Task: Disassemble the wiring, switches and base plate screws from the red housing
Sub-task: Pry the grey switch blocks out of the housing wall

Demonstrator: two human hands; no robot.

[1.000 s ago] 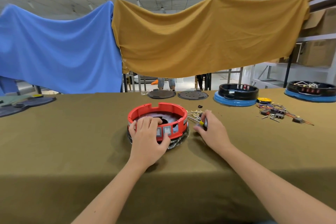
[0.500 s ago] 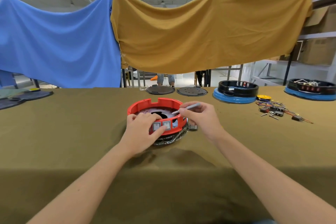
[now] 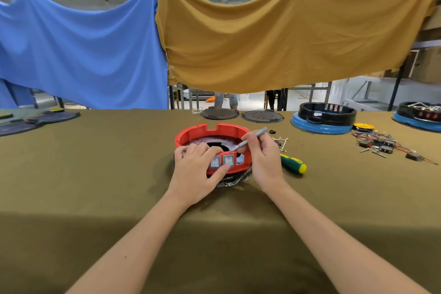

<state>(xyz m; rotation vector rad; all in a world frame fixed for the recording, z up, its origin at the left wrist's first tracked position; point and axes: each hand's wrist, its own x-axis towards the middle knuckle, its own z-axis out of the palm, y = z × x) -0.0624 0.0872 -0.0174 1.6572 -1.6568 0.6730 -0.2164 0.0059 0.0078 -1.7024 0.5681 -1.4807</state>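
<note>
Red plastic, a round housing (image 3: 212, 135), sits on the olive cloth (image 3: 95, 174) right in front of you, open side up, with two grey switches (image 3: 223, 161) set in its near wall. Your left hand (image 3: 195, 172) lies over the near left rim, palm down: the fingers curl over the top edge into the housing while the thumb reaches along the outer wall under the switches, so you are gripping the housing. Your right hand (image 3: 263, 157) comes in from the right with the wrist bent inward, pinching a thin grey tool (image 3: 250, 139) between thumb and fingers, much as you would hold a pen. The tool slants down to the left and its tip sits at the rim just above the right switch; whether it actually touches the switch is hard to tell at this size. Both forearms stretch forward from the bottom edge, bare. A green screwdriver (image 3: 293, 163) with a yellow end lies on the cloth just right of your right hand. Farther right is a loose heap of wires (image 3: 384, 142), well apart from the housing, and behind it a black ring (image 3: 325, 118) on a blue base.
</note>
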